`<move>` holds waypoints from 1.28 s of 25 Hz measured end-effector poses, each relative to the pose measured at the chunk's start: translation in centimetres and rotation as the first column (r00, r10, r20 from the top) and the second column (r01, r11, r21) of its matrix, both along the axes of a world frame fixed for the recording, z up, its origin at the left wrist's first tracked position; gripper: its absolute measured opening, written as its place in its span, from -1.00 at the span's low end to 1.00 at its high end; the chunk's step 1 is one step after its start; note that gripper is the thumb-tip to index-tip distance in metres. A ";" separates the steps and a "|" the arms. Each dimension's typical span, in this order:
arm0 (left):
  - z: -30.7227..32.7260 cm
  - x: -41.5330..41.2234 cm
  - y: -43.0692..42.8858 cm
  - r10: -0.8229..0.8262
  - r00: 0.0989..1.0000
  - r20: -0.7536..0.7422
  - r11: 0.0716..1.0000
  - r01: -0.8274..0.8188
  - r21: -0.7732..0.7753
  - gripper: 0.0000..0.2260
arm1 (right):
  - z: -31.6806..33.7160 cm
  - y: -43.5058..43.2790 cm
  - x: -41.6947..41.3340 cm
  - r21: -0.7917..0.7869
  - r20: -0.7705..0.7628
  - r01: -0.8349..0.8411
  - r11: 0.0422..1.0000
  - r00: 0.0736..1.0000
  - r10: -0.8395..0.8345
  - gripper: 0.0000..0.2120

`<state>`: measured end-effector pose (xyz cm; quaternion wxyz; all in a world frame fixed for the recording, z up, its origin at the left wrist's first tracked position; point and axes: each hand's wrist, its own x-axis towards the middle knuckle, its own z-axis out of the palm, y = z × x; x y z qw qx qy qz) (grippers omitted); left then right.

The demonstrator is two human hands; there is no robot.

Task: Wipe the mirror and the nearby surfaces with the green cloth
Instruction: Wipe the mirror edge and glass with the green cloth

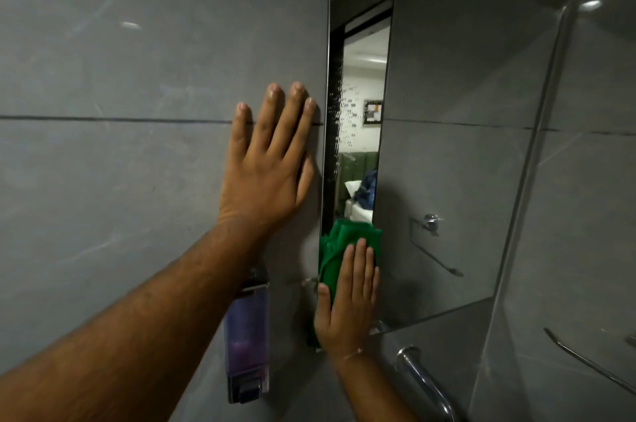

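The mirror hangs on the grey tiled wall, seen at a steep angle, with water drops along its left edge. My right hand lies flat on the green cloth and presses it against the mirror's lower left corner. The cloth bunches up above my fingers and a strip of it hangs below the palm. My left hand rests flat and open on the wall tile just left of the mirror, fingers spread, holding nothing.
A wall-mounted soap dispenser with purple liquid sits below my left forearm. A chrome tap spout curves out at the bottom right. The grey wall fills the left side. A towel bar shows at the far right.
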<state>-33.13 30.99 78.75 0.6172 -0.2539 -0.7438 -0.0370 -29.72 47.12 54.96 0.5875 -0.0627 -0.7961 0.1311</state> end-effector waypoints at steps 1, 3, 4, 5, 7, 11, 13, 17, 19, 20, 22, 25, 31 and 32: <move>1.2 0.3 -0.1 0.012 1.000 -0.023 0.999 -0.013 -0.029 -0.29 | 4.8 -0.1 -0.3 0.019 -0.057 0.012 1.000 0.998 -0.011 -0.34; 1.6 -0.3 0.1 0.028 0.999 -0.030 0.999 -0.029 -0.023 -0.29 | 12.4 -0.1 -1.4 0.015 -0.108 0.006 1.000 0.994 -0.004 -0.37; 1.4 -0.3 0.1 0.024 0.999 -0.026 0.999 -0.025 -0.025 -0.29 | 15.7 0.0 -1.4 0.041 -0.130 0.003 0.999 0.991 0.003 -0.38; 0.8 -0.4 0.0 0.030 0.999 -0.023 0.999 -0.031 -0.024 -0.30 | 18.8 0.1 -1.6 0.060 -0.158 0.007 0.998 0.988 0.003 -0.38; 0.4 -0.9 0.0 0.026 0.999 -0.024 0.999 -0.027 -0.019 -0.32 | 26.0 0.4 -2.2 0.096 -0.222 0.014 0.995 0.975 0.007 -0.39; 0.8 -1.1 -0.1 -0.005 0.999 -0.053 1.000 0.005 -0.005 -0.32 | 38.3 -0.1 -2.3 0.144 -0.326 0.051 0.988 0.945 -0.001 -0.39; 0.4 -1.1 0.1 -0.003 0.999 -0.037 1.000 0.003 0.005 -0.31 | 40.3 -0.4 -2.1 0.148 -0.321 0.054 0.988 0.947 -0.003 -0.41; 0.0 -0.4 1.2 0.016 1.000 0.017 0.999 -0.016 0.039 -0.28 | 40.5 0.4 -1.7 0.204 -0.299 0.053 0.978 0.954 0.011 -0.42; -0.1 -0.3 1.8 0.016 0.999 0.034 0.999 -0.017 0.050 -0.29 | 40.7 1.7 -1.4 0.228 -0.302 0.053 0.972 0.953 0.019 -0.42; -0.1 -0.2 1.9 0.016 0.999 0.036 0.998 -0.018 0.055 -0.29 | 40.9 2.7 -1.3 0.224 -0.301 0.050 0.973 0.953 0.021 -0.42; -0.1 -0.2 2.0 0.012 0.999 0.034 0.998 -0.014 0.057 -0.29 | 41.2 5.9 -1.1 0.176 -0.293 0.038 0.984 0.956 0.016 -0.41; -0.3 -0.4 2.0 0.020 0.999 0.032 0.999 -0.021 0.050 -0.27 | 42.3 12.8 -0.6 0.002 -0.278 0.025 1.000 0.960 -0.023 -0.44; -0.3 -0.9 2.2 0.013 1.000 0.008 0.999 -0.013 0.049 -0.29 | 44.6 24.9 0.5 -0.420 -0.185 0.076 0.904 0.968 -0.167 -0.43; -0.3 -0.9 2.2 0.006 1.000 0.005 0.999 -0.006 0.050 -0.29 | 44.3 25.9 0.5 -0.432 -0.176 0.082 0.898 0.969 -0.173 -0.41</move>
